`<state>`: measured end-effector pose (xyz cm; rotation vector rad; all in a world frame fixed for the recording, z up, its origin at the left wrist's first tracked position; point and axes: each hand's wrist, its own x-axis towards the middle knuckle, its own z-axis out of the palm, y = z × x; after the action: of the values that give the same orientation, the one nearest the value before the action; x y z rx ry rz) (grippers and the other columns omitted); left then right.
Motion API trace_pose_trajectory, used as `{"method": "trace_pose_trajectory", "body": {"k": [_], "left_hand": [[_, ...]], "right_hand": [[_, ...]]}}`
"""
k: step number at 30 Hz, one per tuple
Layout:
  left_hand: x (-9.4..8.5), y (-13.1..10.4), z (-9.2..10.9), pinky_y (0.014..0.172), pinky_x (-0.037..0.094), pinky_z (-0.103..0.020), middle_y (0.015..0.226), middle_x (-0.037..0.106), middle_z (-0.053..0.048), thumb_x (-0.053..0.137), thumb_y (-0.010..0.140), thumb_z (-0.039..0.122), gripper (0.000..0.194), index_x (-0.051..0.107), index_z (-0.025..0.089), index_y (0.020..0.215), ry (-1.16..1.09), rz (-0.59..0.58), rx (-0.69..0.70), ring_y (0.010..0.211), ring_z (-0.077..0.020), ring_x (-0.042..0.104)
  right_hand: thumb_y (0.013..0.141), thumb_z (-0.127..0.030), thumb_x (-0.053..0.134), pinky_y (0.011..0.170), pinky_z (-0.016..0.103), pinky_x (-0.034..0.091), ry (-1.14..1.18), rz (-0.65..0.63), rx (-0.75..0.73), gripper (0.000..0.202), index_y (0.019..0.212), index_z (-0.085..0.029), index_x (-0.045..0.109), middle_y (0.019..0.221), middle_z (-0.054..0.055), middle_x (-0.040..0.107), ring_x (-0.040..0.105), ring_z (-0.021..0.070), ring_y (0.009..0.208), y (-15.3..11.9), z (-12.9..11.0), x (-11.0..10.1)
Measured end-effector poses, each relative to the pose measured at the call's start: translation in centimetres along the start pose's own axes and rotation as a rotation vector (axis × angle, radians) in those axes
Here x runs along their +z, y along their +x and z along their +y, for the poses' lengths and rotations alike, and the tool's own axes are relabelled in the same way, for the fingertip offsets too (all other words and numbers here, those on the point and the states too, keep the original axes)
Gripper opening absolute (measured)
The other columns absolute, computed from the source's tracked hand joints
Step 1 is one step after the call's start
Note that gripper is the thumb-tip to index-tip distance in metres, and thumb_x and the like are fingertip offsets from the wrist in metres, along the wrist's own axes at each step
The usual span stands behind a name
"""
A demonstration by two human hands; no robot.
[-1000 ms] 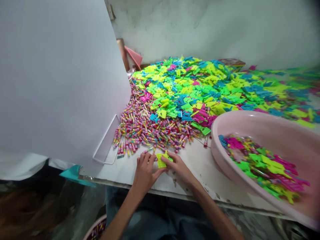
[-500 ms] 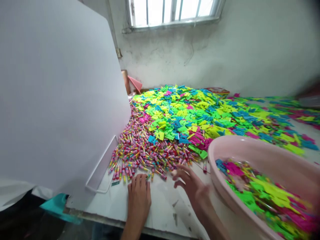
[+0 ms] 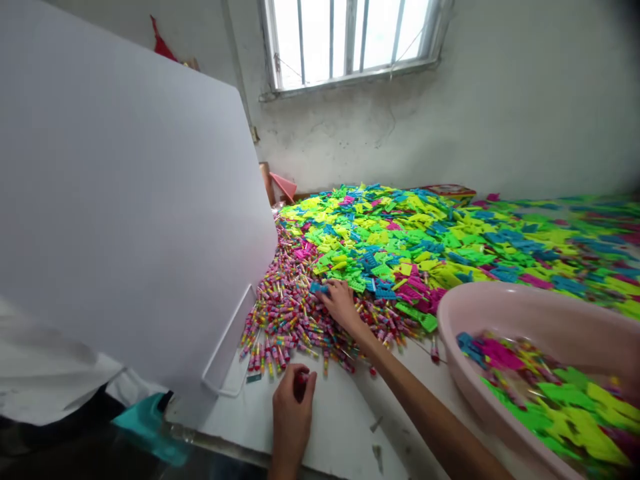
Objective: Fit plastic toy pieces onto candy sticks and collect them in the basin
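Note:
My left hand [image 3: 294, 410] is above the front of the white tabletop, fingers curled round a small red-ended tube [image 3: 301, 380], mostly hidden by them. Farther forward, my right hand [image 3: 342, 305] reaches over a heap of small pink and yellow tubes [image 3: 287, 320]. Its fingertips close on a flat blue plastic piece [image 3: 319, 288] at the heap's upper edge. Behind lies a large pile of flat plastic pieces [image 3: 400, 233] in green, yellow, blue and magenta.
A pink basin [image 3: 450, 340] stands at the right, holding mixed plastic pieces and tubes. A large white panel [image 3: 150, 200] blocks the left side, with a white wire frame [image 3: 227, 347] by its foot. A pink cone-shaped thing [image 3: 285, 187] sits near the wall, under a barred window [image 3: 350, 47].
My right hand has moved forward from the table to the blue piece on the heap. My left hand has curled its fingers round a small tube. The view has shifted slightly.

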<state>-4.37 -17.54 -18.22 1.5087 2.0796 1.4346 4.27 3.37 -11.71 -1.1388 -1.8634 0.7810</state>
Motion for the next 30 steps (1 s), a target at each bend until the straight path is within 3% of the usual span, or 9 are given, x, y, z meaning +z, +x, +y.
{"method": "trace_pose_trajectory", "body": {"k": [5, 9, 11, 16, 20, 24, 30], "left_hand": [[-0.5, 0.1, 0.0, 0.068, 0.056, -0.029, 0.090, 0.072, -0.007, 0.057, 0.093, 0.052, 0.034, 0.069, 0.020, 0.090, -0.133, -0.004, -0.041, 0.078, -0.0200, 0.070], [-0.7, 0.0, 0.3, 0.065, 0.055, -0.027, 0.084, 0.072, -0.005, 0.055, 0.096, 0.048, 0.035, 0.064, 0.019, 0.113, -0.227, -0.016, -0.129, 0.073, -0.0187, 0.070], [-1.0, -0.1, 0.6, 0.067, 0.054, -0.027, 0.077, 0.069, -0.002, 0.054, 0.097, 0.046, 0.038, 0.058, 0.018, 0.122, -0.301, -0.031, -0.153, 0.072, -0.0179, 0.069], [-1.8, -0.1, 1.4, 0.071, 0.051, -0.026, 0.083, 0.067, -0.003, 0.056, 0.096, 0.045, 0.031, 0.066, 0.020, 0.111, -0.310, -0.098, -0.172, 0.076, -0.0163, 0.065], [-2.0, 0.0, 1.5, 0.072, 0.050, -0.025, 0.080, 0.067, -0.002, 0.055, 0.096, 0.043, 0.032, 0.063, 0.018, 0.115, -0.343, -0.148, -0.173, 0.077, -0.0157, 0.065], [-2.2, 0.2, 1.7, 0.072, 0.050, -0.024, 0.084, 0.069, -0.004, 0.056, 0.096, 0.043, 0.030, 0.068, 0.017, 0.103, -0.372, -0.202, -0.163, 0.080, -0.0160, 0.065], [-2.5, 0.3, 2.0, 0.069, 0.048, -0.023, 0.086, 0.070, -0.003, 0.056, 0.096, 0.040, 0.027, 0.071, 0.017, 0.097, -0.341, -0.229, -0.165, 0.078, -0.0155, 0.063]], "right_hand": [[0.087, -0.062, 0.051, 0.089, 0.042, 0.043, 0.214, -0.006, 0.077, 0.045, 0.067, -0.022, 0.053, 0.082, 0.008, 0.065, 0.057, 0.0274, 0.091, -2.7, 0.0, -2.2], [0.085, -0.066, 0.053, 0.068, 0.034, 0.049, 0.443, -0.123, 0.189, 0.047, 0.079, -0.020, 0.059, 0.079, 0.005, 0.067, 0.062, 0.0217, 0.072, -8.0, -0.1, -3.5], [0.084, -0.067, 0.056, 0.062, 0.034, 0.050, 0.536, -0.210, 0.254, 0.048, 0.082, -0.019, 0.061, 0.076, 0.006, 0.069, 0.064, 0.0212, 0.064, -10.7, 0.1, -3.5], [0.081, -0.064, 0.065, 0.054, 0.030, 0.046, 0.620, -0.335, 0.384, 0.046, 0.076, -0.018, 0.061, 0.063, 0.004, 0.065, 0.059, 0.0171, 0.052, -14.9, 0.9, -2.0], [0.079, -0.061, 0.069, 0.049, 0.027, 0.040, 0.595, -0.403, 0.402, 0.044, 0.070, -0.019, 0.057, 0.058, -0.001, 0.058, 0.054, 0.0154, 0.053, -16.0, 1.7, -1.1], [0.076, -0.056, 0.074, 0.053, 0.026, 0.038, 0.529, -0.478, 0.339, 0.040, 0.070, -0.019, 0.058, 0.060, -0.003, 0.054, 0.051, 0.0146, 0.058, -16.3, 2.0, -1.3], [0.084, -0.054, 0.064, 0.058, 0.027, 0.037, 0.453, -0.499, 0.266, 0.038, 0.070, -0.020, 0.058, 0.062, -0.002, 0.054, 0.049, 0.0153, 0.063, -16.2, 1.5, -1.8]]}}
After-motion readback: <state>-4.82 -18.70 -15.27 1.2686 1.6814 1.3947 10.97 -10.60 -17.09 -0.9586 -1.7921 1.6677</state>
